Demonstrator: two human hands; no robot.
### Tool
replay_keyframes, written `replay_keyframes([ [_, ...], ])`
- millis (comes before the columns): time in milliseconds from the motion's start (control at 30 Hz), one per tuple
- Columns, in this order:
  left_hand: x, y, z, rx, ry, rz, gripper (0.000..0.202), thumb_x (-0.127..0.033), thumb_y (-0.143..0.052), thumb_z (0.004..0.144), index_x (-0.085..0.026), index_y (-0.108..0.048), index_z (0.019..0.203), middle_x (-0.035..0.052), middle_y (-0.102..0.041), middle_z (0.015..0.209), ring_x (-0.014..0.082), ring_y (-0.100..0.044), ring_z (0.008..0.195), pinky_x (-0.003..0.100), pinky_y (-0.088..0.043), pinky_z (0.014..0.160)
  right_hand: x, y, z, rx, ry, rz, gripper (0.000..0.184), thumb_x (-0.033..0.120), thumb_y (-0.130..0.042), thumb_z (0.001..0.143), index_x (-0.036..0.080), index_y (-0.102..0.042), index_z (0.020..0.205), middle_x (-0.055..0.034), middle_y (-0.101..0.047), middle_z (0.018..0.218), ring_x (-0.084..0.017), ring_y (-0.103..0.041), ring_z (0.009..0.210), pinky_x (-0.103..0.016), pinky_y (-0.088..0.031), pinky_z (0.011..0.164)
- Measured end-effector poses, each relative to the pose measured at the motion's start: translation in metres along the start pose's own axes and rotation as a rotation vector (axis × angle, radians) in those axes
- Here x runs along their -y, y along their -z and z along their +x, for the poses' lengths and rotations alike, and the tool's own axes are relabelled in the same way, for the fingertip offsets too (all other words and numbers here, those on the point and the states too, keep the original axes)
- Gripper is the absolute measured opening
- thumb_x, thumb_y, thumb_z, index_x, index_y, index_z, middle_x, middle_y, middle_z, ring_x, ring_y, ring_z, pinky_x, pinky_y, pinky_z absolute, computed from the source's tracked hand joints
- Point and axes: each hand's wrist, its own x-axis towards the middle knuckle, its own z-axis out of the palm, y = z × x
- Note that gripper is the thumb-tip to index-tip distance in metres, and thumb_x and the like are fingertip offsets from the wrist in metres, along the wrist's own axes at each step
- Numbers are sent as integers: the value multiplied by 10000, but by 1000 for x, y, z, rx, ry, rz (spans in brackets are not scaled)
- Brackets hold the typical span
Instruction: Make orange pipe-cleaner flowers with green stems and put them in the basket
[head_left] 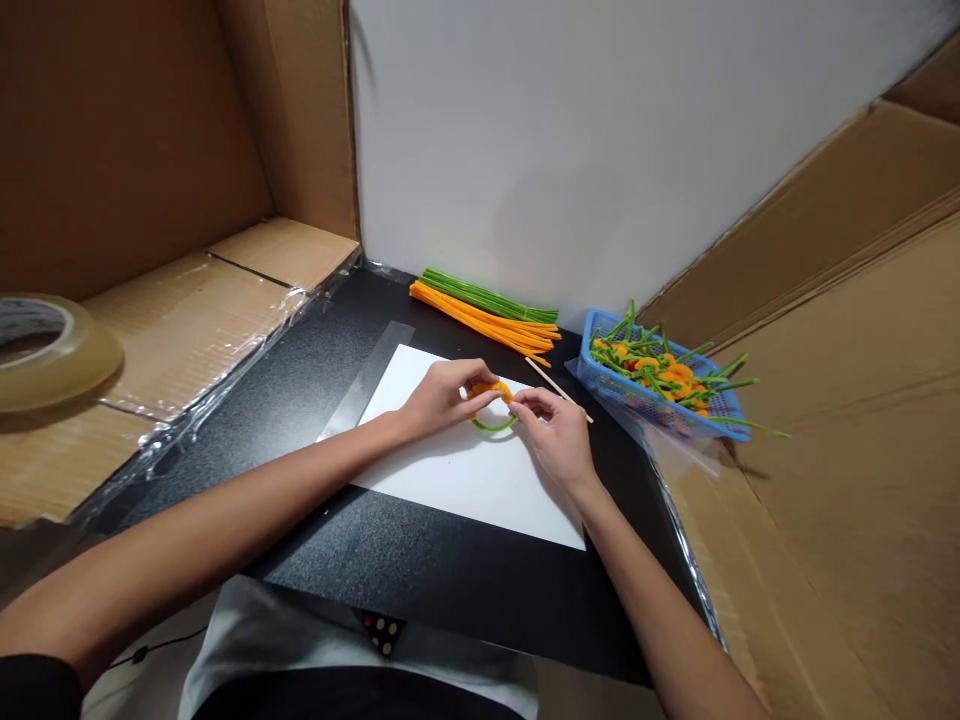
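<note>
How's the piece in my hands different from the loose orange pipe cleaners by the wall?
The orange-and-green piece is bent into a rough loop, while the orange pipe cleaners lie nearly straight. The piece is held by the left hand and right hand; the orange pipe cleaners rest on the black table. The piece also shows green; the orange pipe cleaners don't. Both share orange.

Uneven light, soft shadow on white wall (570, 130), glare on tabletop (300, 400)
</note>
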Motion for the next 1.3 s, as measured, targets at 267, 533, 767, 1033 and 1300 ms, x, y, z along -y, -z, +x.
replay_keyframes([
  [267,0,-1,5,-22,234,-206,322,-421,-771,779,-149,-643,892,32,-716,798,128,-660,673,234,-540,633,-3,3,2,-62,-66,89,151,327,-693,792,179,-719,794,-55,-724,794,-205,-660,742,-326,-495,725],
  [533,3,-3,5,19,378,-337,329,-416,-810,716,-133,-658,789,33,-704,747,113,-610,608,213,-470,542,8,-3,-1,-56,-226,296,223,354,-805,661,160,-735,743,-61,-728,741,-198,-659,690,-319,-505,671],
  [767,2,2,10,22,401,-299,358,-497,-670,842,-146,-652,905,29,-689,812,131,-620,669,234,-484,602,-2,-1,4,-122,-244,316,302,416,-831,633,160,-729,754,-69,-740,729,-189,-660,643,-310,-524,601],
  [1033,-3,16,12,292,136,47,418,-450,-355,1018,-163,-616,861,0,-626,740,123,-544,647,232,-382,609,-6,3,6,-97,-226,288,264,383,-821,645,158,-730,748,-73,-743,748,-204,-681,684,-320,-539,651],
  [1300,4,14,10,261,71,225,313,-330,-424,980,-172,-580,759,-9,-567,629,119,-481,546,246,-309,553,-11,6,6,-100,-160,179,265,387,-737,749,149,-733,865,-61,-725,723,-200,-676,661,-319,-548,639],
])
